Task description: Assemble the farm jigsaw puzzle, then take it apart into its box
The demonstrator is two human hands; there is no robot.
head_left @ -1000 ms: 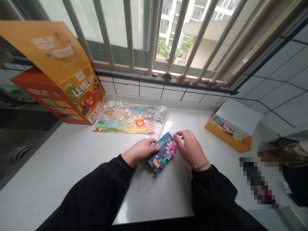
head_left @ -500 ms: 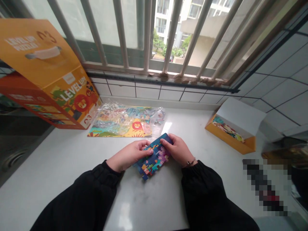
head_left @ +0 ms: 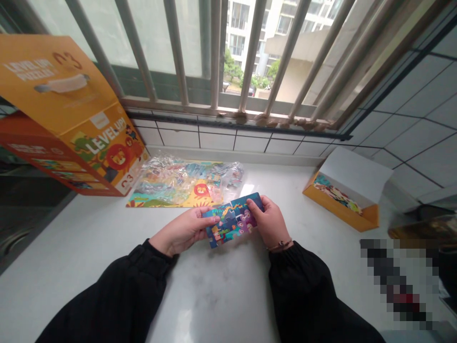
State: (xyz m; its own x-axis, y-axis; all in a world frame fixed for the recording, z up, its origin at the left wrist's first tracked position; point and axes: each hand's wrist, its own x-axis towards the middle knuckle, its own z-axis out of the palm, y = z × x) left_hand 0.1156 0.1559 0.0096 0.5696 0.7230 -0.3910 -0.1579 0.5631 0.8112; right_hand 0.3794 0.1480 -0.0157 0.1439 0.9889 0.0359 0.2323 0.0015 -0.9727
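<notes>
Both my hands hold a small block of joined jigsaw pieces [head_left: 230,221], dark blue with colourful cartoon figures and purple shapes. My left hand [head_left: 183,231] grips its left end, with the fingers across the front. My right hand [head_left: 269,221] grips the right end, with the fingers curled over the top edge. The hands partly hide the picture. Beyond them lies a clear plastic bag [head_left: 185,183] over a printed jungle puzzle sheet with a lion, not touching either hand.
An orange "Level Up" puzzle box lid [head_left: 71,109] leans at the left of the white counter [head_left: 214,300]. An open orange box [head_left: 342,190] with puzzle pieces stands at the right. A tiled wall [head_left: 421,138] and barred window [head_left: 214,52] are behind, and a pixelated patch [head_left: 396,281] covers the lower right.
The jigsaw block has turned from a steep diagonal to nearly level, with both hands still on it. My view has shifted slightly.
</notes>
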